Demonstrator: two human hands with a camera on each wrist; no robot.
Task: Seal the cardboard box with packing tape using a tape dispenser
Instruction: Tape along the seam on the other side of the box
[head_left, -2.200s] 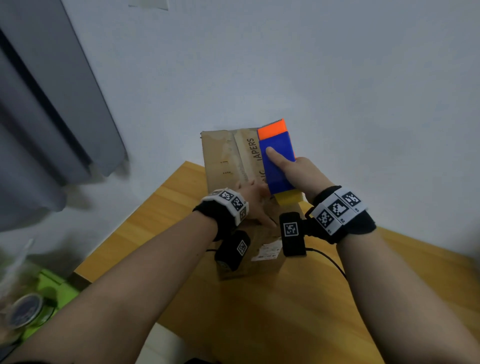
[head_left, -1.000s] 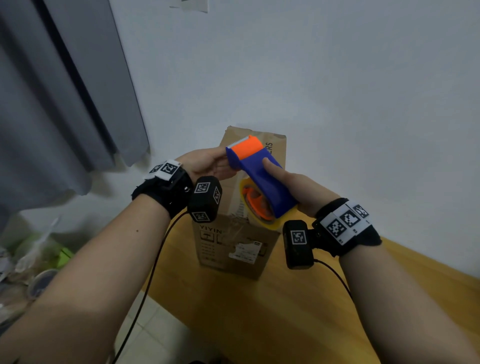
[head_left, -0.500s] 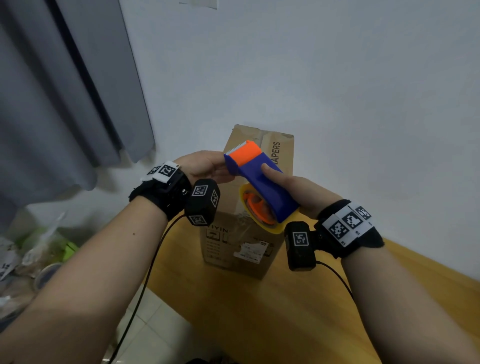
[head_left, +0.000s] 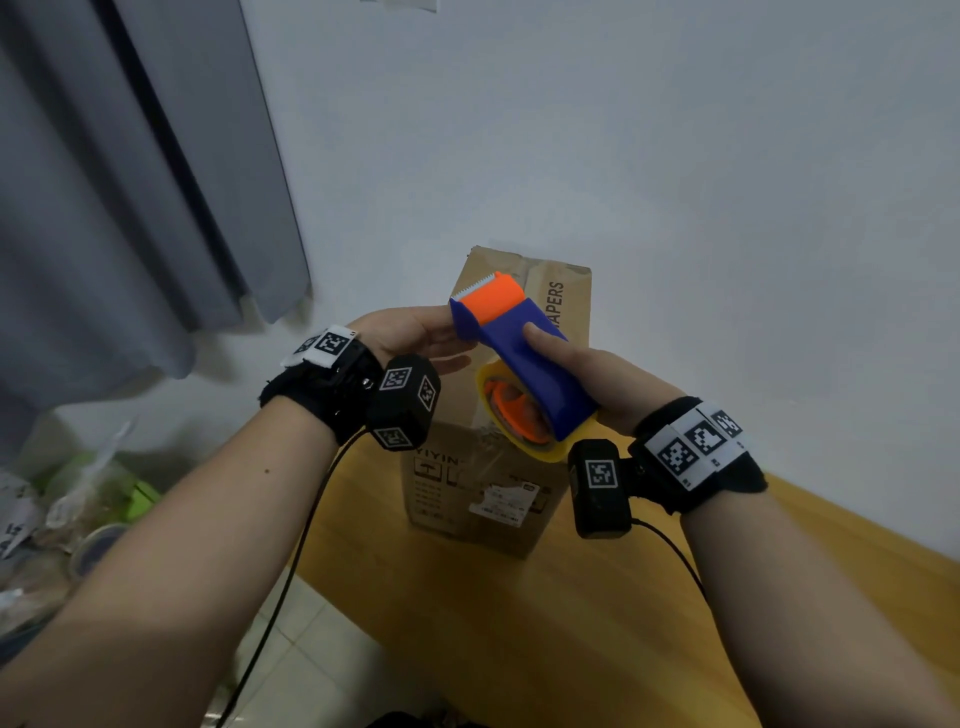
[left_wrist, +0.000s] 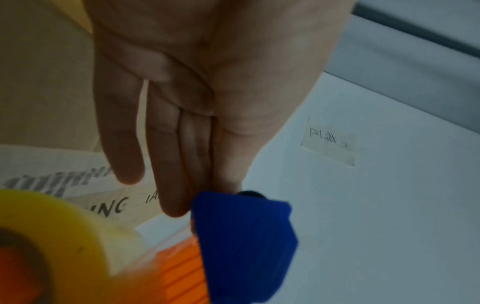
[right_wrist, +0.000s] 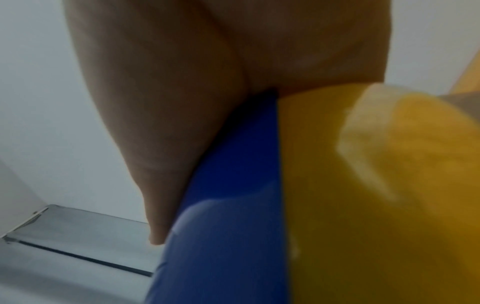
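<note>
Right hand (head_left: 597, 374) wraps the tape dispenser (head_left: 524, 358) above the cardboard box (head_left: 478, 483), cutter toward eleven o'clock; left hand (head_left: 410, 332), fingers straight together, steadies its nose, likely freeing tape

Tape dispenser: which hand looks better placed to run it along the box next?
Probably the right hand: it already holds the dispenser above the box. The left hand only touches its tip, fingers straight.

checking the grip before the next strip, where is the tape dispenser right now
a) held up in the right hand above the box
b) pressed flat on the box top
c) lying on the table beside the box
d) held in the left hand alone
a: the right hand grips the tape dispenser in the air above the box, while the left hand touches its front end with straight fingers.
</note>
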